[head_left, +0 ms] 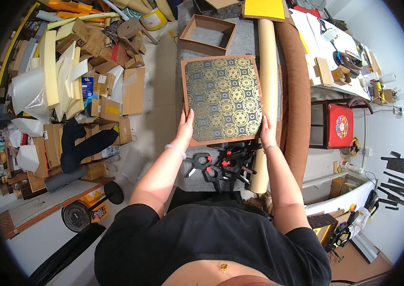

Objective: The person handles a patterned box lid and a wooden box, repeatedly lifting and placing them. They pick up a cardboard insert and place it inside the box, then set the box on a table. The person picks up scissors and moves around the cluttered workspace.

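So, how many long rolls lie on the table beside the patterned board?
2: a beige roll just right of the board, and a brown roll right of that. Others may be hidden.

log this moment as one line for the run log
left hand: holds patterned panel left edge | right hand: holds right edge | black spring clamps below | cardboard roll right

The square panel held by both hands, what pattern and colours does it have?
The square panel shows gold round medallions on a dark ground, with a brown border; the head view shows it best.
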The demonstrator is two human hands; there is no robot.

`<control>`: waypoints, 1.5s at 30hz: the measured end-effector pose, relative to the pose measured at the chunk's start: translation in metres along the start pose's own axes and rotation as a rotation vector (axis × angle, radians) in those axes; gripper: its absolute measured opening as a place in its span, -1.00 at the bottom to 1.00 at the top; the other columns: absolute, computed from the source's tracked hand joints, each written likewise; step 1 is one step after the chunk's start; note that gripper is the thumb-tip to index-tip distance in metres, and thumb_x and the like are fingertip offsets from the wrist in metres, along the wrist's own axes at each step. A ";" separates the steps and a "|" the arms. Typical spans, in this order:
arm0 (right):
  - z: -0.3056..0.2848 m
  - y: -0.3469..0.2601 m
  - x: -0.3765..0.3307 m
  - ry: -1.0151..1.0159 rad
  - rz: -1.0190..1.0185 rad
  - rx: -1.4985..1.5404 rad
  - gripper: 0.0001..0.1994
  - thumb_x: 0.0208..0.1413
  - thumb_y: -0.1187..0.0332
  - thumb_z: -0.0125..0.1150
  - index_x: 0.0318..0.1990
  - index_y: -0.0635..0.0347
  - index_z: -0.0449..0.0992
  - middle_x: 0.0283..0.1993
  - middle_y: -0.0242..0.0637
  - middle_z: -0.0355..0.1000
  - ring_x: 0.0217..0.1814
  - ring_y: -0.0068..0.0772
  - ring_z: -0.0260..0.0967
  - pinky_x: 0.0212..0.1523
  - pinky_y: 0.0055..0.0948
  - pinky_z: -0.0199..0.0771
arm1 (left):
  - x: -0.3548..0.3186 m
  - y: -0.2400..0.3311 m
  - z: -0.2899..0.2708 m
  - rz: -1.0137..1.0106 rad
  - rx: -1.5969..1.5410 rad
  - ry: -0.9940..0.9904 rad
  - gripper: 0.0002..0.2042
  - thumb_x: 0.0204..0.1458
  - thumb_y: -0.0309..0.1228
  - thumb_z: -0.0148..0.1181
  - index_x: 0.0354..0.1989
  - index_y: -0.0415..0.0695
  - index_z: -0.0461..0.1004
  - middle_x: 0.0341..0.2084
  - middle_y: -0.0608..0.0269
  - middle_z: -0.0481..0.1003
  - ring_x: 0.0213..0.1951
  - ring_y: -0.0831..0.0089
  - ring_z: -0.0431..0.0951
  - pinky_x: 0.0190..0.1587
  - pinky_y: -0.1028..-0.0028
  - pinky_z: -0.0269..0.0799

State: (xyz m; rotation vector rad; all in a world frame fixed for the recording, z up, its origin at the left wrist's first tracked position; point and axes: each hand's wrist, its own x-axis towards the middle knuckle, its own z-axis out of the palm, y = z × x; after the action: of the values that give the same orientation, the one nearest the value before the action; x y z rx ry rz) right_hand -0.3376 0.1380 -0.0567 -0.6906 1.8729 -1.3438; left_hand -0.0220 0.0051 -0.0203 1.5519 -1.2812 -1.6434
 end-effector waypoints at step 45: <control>0.073 -0.073 0.181 -0.023 -0.036 -0.394 -0.38 0.40 -0.14 -0.19 0.32 0.18 0.34 0.21 0.05 0.45 0.28 0.09 0.37 0.26 -0.15 0.33 | 0.176 0.067 0.001 0.116 0.092 0.221 -0.22 0.31 0.25 -0.25 0.34 -0.28 0.31 0.33 -0.04 0.33 0.40 0.12 0.24 0.41 0.29 0.09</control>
State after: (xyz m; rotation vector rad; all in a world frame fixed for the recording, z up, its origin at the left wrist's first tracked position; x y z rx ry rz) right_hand -0.3865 -0.0642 -0.0461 -0.9341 2.1384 -0.9883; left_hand -0.0720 -0.1758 -0.0397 1.6298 -1.3153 -1.3182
